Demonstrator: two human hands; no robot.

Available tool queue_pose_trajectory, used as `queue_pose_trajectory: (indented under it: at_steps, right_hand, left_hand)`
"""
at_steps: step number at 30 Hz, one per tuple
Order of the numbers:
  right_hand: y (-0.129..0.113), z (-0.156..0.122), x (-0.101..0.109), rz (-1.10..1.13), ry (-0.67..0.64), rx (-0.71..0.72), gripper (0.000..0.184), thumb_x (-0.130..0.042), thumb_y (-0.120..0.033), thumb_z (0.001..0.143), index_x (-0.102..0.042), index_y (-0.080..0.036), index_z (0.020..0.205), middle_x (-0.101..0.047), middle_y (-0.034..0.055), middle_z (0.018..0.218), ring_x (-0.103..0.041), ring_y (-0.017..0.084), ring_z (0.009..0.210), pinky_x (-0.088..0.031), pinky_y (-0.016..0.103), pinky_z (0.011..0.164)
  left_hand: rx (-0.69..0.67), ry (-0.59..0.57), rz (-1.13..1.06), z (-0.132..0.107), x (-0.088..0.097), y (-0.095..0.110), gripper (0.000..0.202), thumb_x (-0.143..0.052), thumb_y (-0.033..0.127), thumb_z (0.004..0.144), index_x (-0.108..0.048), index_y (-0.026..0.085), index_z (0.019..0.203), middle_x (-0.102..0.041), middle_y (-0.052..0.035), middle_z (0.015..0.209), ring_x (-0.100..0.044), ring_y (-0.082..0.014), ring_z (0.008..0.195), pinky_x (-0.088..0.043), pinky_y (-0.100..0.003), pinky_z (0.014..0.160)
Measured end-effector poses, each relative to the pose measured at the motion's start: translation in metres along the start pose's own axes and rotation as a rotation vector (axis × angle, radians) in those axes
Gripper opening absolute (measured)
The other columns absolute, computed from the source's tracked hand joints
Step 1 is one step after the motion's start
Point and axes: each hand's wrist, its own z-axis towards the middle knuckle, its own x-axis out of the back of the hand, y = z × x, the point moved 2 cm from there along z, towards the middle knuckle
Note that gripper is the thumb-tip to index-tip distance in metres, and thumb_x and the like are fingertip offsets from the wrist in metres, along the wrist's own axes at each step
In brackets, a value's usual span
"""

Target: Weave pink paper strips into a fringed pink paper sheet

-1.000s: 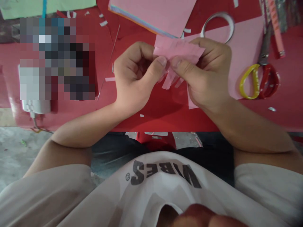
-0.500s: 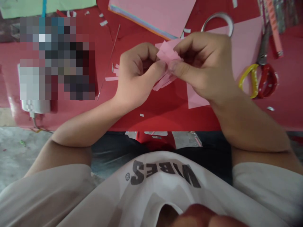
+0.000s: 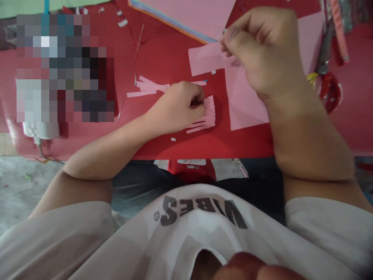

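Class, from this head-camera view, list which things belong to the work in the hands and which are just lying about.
In use:
left hand, on fringed pink paper
right hand, holding pink paper piece

Lying about:
scissors
pink sheet
paper stack
loose strips

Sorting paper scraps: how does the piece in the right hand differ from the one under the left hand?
The rectangle in the right hand is solid; the fringe under the left hand is cut into narrow strips. The rectangle is pinched at one end; the fringe is pressed down. Both are pink paper.
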Motion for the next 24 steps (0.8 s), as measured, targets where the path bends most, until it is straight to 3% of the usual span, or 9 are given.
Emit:
queue_pose_trajectory:
  at_steps: [4,8,10,13,16,19,21,24]
  right_hand:
    - [-0.004,-0.001,0.005,-0.151,-0.112,0.1,0.012,-0.075,-0.025,0.09,-0.077,-0.019,0.1,-0.076,0.0042,0.098,-0.067,0.016,0.088,-0.05,0.032,0.08]
    - [-0.01,-0.007,0.02,-0.324,-0.266,0.129,0.041,-0.085,-0.03,0.082,-0.07,-0.021,0.119,-0.071,0.0067,0.117,-0.066,0.019,0.103,-0.051,0.034,0.089]
    - [-0.015,-0.013,0.023,-0.44,-0.362,0.128,0.062,-0.094,-0.037,0.07,-0.065,-0.027,0.124,-0.065,0.0056,0.123,-0.064,0.022,0.106,-0.051,0.038,0.089]
    - [-0.025,-0.024,0.019,-0.554,-0.524,0.146,0.082,-0.102,-0.03,0.05,-0.059,-0.028,0.12,-0.059,0.0054,0.125,-0.06,0.032,0.111,-0.048,0.05,0.096]
    - [-0.027,-0.028,0.012,-0.525,-0.573,0.146,0.066,-0.098,-0.03,0.057,-0.058,-0.029,0.11,-0.064,0.0012,0.111,-0.062,0.027,0.097,-0.048,0.045,0.086]
    - [-0.02,-0.023,0.012,-0.468,-0.422,0.129,0.038,-0.087,-0.03,0.078,-0.062,-0.032,0.106,-0.064,-0.003,0.088,-0.061,0.018,0.077,-0.043,0.036,0.068]
    - [-0.016,-0.018,0.014,-0.554,-0.32,0.147,0.027,-0.078,-0.028,0.087,-0.065,-0.032,0.11,-0.066,-0.0011,0.089,-0.064,0.019,0.082,-0.045,0.037,0.073]
    - [-0.015,-0.013,0.018,-0.715,-0.258,0.145,0.027,-0.075,-0.027,0.088,-0.071,-0.027,0.114,-0.071,0.0038,0.097,-0.068,0.025,0.096,-0.051,0.041,0.087]
  left_hand:
    - [0.02,0.038,0.131,-0.002,0.0,0.008,0.013,-0.064,0.009,0.068,-0.066,0.023,0.069,-0.066,-0.0009,0.067,-0.053,-0.0168,0.059,-0.036,-0.034,0.058]
    - [-0.058,0.059,0.241,-0.002,0.001,0.005,0.018,-0.072,0.014,0.066,-0.072,0.023,0.081,-0.072,-0.0066,0.085,-0.063,-0.0242,0.073,-0.043,-0.038,0.067]
    - [-0.075,0.068,0.291,-0.001,0.002,0.0,0.025,-0.077,0.017,0.064,-0.072,0.024,0.086,-0.07,-0.0072,0.085,-0.062,-0.0264,0.075,-0.042,-0.039,0.067]
    - [-0.074,0.076,0.353,0.007,0.01,-0.014,0.026,-0.081,0.02,0.062,-0.07,0.027,0.085,-0.066,-0.0048,0.08,-0.054,-0.0239,0.071,-0.036,-0.039,0.064]
    - [-0.046,0.142,0.38,0.019,0.027,-0.035,0.026,-0.083,0.019,0.059,-0.069,0.029,0.079,-0.059,-0.0019,0.072,-0.041,-0.0194,0.063,-0.035,-0.039,0.068]
    - [0.016,0.147,0.392,0.026,0.045,-0.05,0.029,-0.088,0.022,0.055,-0.067,0.033,0.071,-0.053,-0.0002,0.065,-0.033,-0.0192,0.061,-0.035,-0.041,0.073]
    - [-0.037,0.207,0.413,0.024,0.055,-0.05,0.026,-0.087,0.025,0.06,-0.07,0.035,0.077,-0.055,-0.0012,0.066,-0.034,-0.0211,0.062,-0.034,-0.041,0.073]
    - [-0.128,0.246,0.406,0.018,0.059,-0.047,0.022,-0.085,0.026,0.067,-0.071,0.035,0.081,-0.056,-0.0017,0.069,-0.038,-0.0225,0.064,-0.035,-0.04,0.072]
